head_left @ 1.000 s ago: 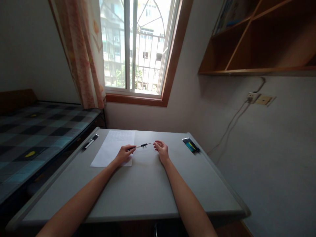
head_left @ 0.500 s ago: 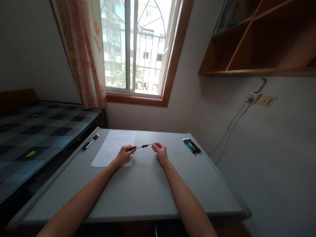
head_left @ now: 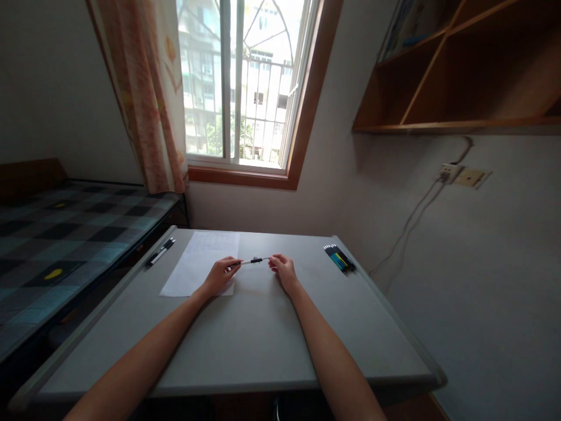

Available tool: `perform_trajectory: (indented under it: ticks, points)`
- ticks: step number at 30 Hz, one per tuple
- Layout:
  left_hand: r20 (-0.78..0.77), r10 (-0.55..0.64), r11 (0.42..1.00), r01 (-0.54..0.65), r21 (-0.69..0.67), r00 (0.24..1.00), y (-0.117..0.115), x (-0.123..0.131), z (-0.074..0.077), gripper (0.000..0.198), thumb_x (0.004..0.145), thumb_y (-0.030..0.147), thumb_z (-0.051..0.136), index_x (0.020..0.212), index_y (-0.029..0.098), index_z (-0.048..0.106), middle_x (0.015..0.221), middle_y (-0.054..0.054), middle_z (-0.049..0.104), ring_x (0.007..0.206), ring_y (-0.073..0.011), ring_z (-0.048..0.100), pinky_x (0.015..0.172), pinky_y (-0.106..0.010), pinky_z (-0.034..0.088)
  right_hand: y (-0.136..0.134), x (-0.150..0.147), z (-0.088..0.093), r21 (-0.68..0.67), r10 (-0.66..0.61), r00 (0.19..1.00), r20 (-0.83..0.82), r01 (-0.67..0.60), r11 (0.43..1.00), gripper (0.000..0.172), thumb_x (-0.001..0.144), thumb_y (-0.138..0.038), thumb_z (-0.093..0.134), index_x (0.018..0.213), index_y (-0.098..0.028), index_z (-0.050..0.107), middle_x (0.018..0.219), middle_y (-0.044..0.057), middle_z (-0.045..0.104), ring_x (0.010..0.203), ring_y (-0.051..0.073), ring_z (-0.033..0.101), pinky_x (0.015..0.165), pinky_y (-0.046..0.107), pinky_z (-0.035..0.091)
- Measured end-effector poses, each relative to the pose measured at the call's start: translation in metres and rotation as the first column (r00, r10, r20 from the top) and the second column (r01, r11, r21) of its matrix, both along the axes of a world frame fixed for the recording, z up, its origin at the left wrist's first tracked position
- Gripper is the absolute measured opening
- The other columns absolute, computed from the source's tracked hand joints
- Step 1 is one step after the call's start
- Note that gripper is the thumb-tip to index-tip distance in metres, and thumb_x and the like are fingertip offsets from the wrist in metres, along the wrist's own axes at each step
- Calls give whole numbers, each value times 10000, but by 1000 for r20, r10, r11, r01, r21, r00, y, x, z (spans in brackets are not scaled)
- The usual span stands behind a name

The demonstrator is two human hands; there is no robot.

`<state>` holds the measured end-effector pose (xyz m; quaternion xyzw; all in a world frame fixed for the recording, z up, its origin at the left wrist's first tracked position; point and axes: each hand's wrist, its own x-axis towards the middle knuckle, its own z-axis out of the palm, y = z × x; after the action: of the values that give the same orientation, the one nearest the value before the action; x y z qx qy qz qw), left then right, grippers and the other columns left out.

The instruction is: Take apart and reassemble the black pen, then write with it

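My left hand (head_left: 222, 275) is closed around the rear part of a black-and-white pen (head_left: 250, 262), held nearly level above the table. A thin dark refill (head_left: 265, 258) runs from the pen's right end to my right hand (head_left: 283, 271). The thumb and fingertips of that hand are pinched on the refill's far end. Below my left hand lies a white sheet of paper (head_left: 195, 272) with faint print near its top. The refill's tip is hidden by my fingers.
Two or so pens (head_left: 161, 252) lie at the left edge of the grey table (head_left: 245, 345). Several dark pens or refills with blue and yellow parts (head_left: 339, 259) lie at the right edge. A checked bed (head_left: 87, 222) stands on the left, a shelf (head_left: 438, 124) hangs upper right.
The pen has turned slightly about its length, its clip-like part now showing on the upper side. Both hands stay almost in place.
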<state>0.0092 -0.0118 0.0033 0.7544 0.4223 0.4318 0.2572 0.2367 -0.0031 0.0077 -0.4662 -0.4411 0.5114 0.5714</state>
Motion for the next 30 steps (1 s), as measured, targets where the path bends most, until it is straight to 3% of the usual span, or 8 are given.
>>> perform_trajectory:
  ticks: [7, 16, 22, 25, 30]
  points:
    - [-179, 23, 996, -6, 94, 984, -4, 1, 0, 301, 850, 320, 436, 1054, 230, 638, 866, -40, 610, 710, -128, 553, 670, -230, 439, 0, -4, 1, 92, 29, 993, 116, -39, 995, 229, 576, -377, 670, 643, -162, 626, 542, 4, 601, 497, 107, 514, 504, 231, 377]
    - [-243, 48, 982, -2, 190, 969, -3, 2, -1, 325, 870, 230, 383, 1116, 222, 595, 920, -59, 593, 845, -154, 559, 798, -267, 430, 3, -4, -2, 201, 53, 962, 269, -110, 973, 193, 613, -354, 657, 625, -161, 651, 551, 10, 603, 513, 116, 515, 519, 239, 395]
    - [-316, 85, 975, -13, 224, 945, 1, -1, -5, 343, 850, 146, 385, 1110, 224, 594, 948, -52, 596, 837, -141, 567, 785, -269, 432, 1, -1, -3, 208, 47, 891, 451, -157, 965, 235, 657, -314, 605, 801, -140, 673, 681, 30, 634, 578, 119, 542, 567, 242, 435]
    - [-309, 128, 972, -58, 228, 942, 2, -1, -7, 329, 853, 151, 386, 1088, 233, 601, 960, -46, 600, 840, -145, 576, 775, -268, 434, 3, 2, -7, 240, -15, 818, 575, -151, 959, 315, 663, -199, 553, 960, -159, 649, 868, 50, 635, 673, 127, 571, 635, 256, 464]
    - [-265, 194, 967, -139, 213, 945, 4, -1, -10, 307, 859, 180, 388, 1083, 228, 592, 947, -43, 604, 858, -156, 582, 786, -275, 436, 1, 1, -15, 305, -152, 533, 832, -210, 929, 359, 704, -165, 528, 1049, -163, 628, 1051, 87, 584, 954, 187, 527, 897, 337, 394]
